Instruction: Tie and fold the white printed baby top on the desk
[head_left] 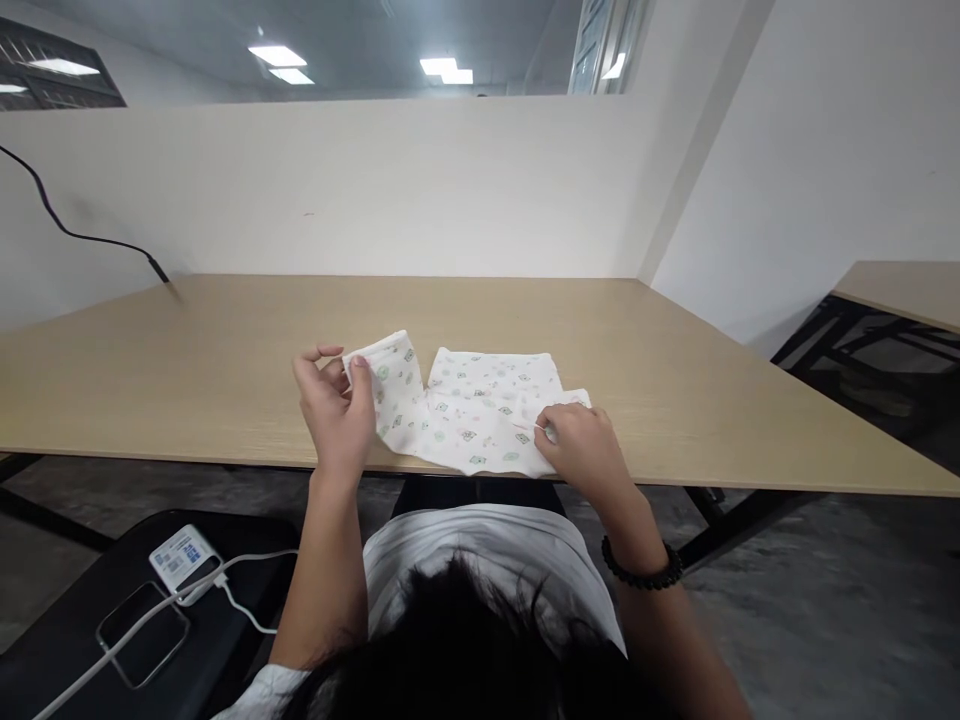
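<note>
Along the table's [750, 420] near edge, the white printed cloth [480, 425] lies lengthwise left-to-right between 2 grips: left hand [336, 405] pinching its left end, right hand [583, 445] its right side.

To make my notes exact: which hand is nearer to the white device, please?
Left. The left hand, holding the cloth, is forward and to the right of the white device; the right hand is farther right, at the cloth's right end.
</note>
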